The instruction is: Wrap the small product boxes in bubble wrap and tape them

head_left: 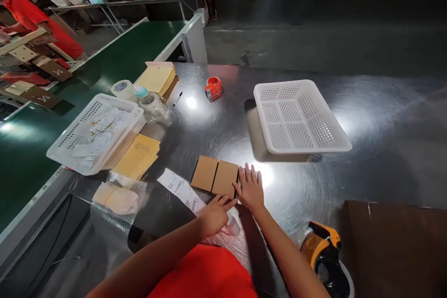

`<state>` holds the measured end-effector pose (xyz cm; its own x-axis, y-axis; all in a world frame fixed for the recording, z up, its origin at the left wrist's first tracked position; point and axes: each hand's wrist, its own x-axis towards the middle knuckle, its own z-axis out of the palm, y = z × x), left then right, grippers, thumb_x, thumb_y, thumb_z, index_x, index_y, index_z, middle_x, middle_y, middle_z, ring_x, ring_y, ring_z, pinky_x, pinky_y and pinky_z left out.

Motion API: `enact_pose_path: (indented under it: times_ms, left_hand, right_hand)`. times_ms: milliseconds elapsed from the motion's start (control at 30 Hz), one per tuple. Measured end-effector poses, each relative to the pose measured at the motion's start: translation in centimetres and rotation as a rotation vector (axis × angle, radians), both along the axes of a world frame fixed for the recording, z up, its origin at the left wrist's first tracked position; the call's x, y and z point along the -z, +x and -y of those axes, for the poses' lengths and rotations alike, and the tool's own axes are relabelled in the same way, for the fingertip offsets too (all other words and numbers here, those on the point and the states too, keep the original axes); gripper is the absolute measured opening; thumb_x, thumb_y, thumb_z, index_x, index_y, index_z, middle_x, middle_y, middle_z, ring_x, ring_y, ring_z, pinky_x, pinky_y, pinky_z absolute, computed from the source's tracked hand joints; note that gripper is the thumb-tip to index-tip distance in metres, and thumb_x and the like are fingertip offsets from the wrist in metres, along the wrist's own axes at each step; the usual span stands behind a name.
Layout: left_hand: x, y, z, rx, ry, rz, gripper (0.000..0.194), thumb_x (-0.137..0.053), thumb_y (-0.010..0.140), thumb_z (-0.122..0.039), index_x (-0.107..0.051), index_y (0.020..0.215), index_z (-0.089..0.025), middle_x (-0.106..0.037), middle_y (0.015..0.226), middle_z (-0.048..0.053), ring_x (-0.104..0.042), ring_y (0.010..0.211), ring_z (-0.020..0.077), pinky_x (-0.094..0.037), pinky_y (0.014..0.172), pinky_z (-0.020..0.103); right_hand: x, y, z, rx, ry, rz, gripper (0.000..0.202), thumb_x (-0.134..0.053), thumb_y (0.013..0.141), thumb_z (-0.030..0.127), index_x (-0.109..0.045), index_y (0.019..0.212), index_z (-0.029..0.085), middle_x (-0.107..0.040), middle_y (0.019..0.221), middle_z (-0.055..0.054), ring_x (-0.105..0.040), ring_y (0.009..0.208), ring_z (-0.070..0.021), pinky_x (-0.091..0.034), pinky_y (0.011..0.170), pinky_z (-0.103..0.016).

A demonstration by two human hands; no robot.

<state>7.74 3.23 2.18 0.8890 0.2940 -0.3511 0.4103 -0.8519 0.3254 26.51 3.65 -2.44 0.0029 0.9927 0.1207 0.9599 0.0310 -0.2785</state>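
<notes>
The small cardboard boxes are set side by side on the metal table, beside the printed label strip. Their near edge is touched by the left hand, its fingers loosely bent; their right side is met by the right hand, its fingers slightly spread. Whether anything is gripped beneath either palm cannot be told.

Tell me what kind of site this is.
Probably a packing area in a warehouse or workshop: green conveyor alongside the metal table, barcoded labels and a red tape dispenser on it.
</notes>
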Motion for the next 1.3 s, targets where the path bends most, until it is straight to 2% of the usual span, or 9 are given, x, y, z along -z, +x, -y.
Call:
enact_pose_path:
  times_ms: [133, 267, 400, 533, 700, 867, 1067, 1167, 1300]
  left_hand:
    - [-0.7, 0.6, -0.3, -0.030, -0.055, -0.029, 0.017, -0.066, 0.082, -0.026, -0.078, 0.090, -0.018, -0.036, 0.155, 0.013, -0.029, 0.143, 0.0364, -0.024, 0.113, 0.053]
    - [-2.0, 0.5, -0.7, -0.224, -0.294, 0.091, 0.012, -0.068, 0.078, -0.021, -0.078, 0.086, -0.021, -0.047, 0.149, 0.008, -0.036, 0.139, 0.0322, -0.025, 0.114, 0.049]
    - [-3.4, -1.5, -0.1, -0.690, -0.487, 0.265, 0.025, -0.056, 0.086, -0.032, -0.077, 0.086, -0.017, -0.072, 0.108, 0.010, -0.064, 0.098, 0.0231, -0.047, 0.086, 0.035]
    - [-5.6, -4.7, 0.7, -1.262, -0.862, 0.550, 0.044, -0.069, 0.071, -0.053, -0.072, 0.079, -0.010, -0.069, 0.071, 0.005, -0.061, 0.068, 0.0189, -0.044, 0.062, 0.028]
    - [-10.9, -6.5, 0.7, -1.521, -1.168, 0.905, 0.051, -0.083, 0.055, -0.051, -0.069, 0.084, -0.012, -0.071, 0.068, 0.004, -0.063, 0.060, 0.0167, -0.046, 0.058, 0.026]
    - [-14.7, -7.5, -1.7, -1.637, -1.189, 1.182, 0.044, -0.085, 0.058, -0.033, -0.066, 0.091, -0.012, -0.073, 0.073, 0.006, -0.067, 0.063, 0.0191, -0.052, 0.062, 0.029]
    - [-15.8, -8.4, -0.1, -1.534, -1.133, 1.015, 0.092, -0.080, 0.069, -0.042, -0.031, 0.145, -0.025, -0.073, 0.084, 0.002, -0.068, 0.072, 0.0174, -0.051, 0.065, 0.026]
    - [-15.1, -8.0, 2.7, -1.285, -1.197, 0.867, 0.077, -0.088, 0.056, -0.037, -0.055, 0.124, -0.020, -0.073, 0.092, 0.006, -0.068, 0.082, 0.0198, -0.052, 0.073, 0.028]
    - [-13.7, -7.5, 4.3, -1.284, -1.059, 0.808, 0.040, -0.085, 0.056, -0.033, -0.063, 0.084, -0.017, -0.071, 0.077, 0.003, -0.065, 0.073, 0.0175, -0.049, 0.068, 0.026]
  right_hand:
    - [0.2, -0.5, -0.2, 0.189, 0.080, -0.018, 0.071, -0.032, 0.095, 0.054, -0.034, 0.148, 0.006, -0.043, 0.147, -0.025, -0.035, 0.138, -0.0400, -0.023, 0.111, -0.060]
    - [-0.1, -0.6, -0.2, 0.186, 0.040, 0.005, 0.071, -0.032, 0.095, 0.053, -0.037, 0.146, 0.005, -0.042, 0.148, -0.026, -0.033, 0.138, -0.0412, -0.019, 0.112, -0.062]
    - [-0.8, 0.1, -0.7, 0.173, -0.039, -0.013, 0.060, -0.035, 0.095, 0.043, -0.044, 0.141, 0.006, -0.040, 0.150, -0.024, -0.028, 0.142, -0.0379, -0.019, 0.113, -0.061]
    - [-3.1, -0.7, 1.8, 0.205, 0.113, -0.368, 0.047, -0.027, 0.097, 0.039, -0.056, 0.129, 0.019, -0.051, 0.142, -0.015, -0.037, 0.137, -0.0332, -0.027, 0.110, -0.062]
    - [-7.3, -8.7, 8.4, 0.075, 0.097, -1.063, 0.047, -0.049, 0.090, 0.049, -0.050, 0.130, 0.025, -0.060, 0.128, -0.012, -0.056, 0.118, -0.0275, -0.046, 0.101, -0.046]
    - [-10.5, -16.0, 11.5, 0.059, -0.200, -1.583, 0.064, -0.074, 0.071, 0.049, -0.048, 0.127, 0.032, -0.068, 0.113, -0.005, -0.066, 0.097, -0.0261, -0.057, 0.081, -0.040]
    - [-13.1, -15.5, 11.9, 0.248, 0.000, -1.564, 0.069, -0.067, 0.081, 0.035, -0.035, 0.142, 0.027, -0.050, 0.142, -0.011, -0.052, 0.126, -0.0266, -0.044, 0.105, -0.043]
    - [-13.4, -14.6, 11.3, 0.305, 0.062, -1.525, 0.067, -0.064, 0.082, 0.037, -0.035, 0.142, 0.027, -0.047, 0.144, -0.011, -0.051, 0.127, -0.0256, -0.043, 0.105, -0.042]
    - [-13.8, -13.6, 11.1, 0.354, 0.007, -1.412, 0.041, -0.063, 0.080, 0.041, -0.056, 0.116, 0.023, -0.064, 0.107, -0.007, -0.063, 0.093, -0.0222, -0.053, 0.083, -0.036]
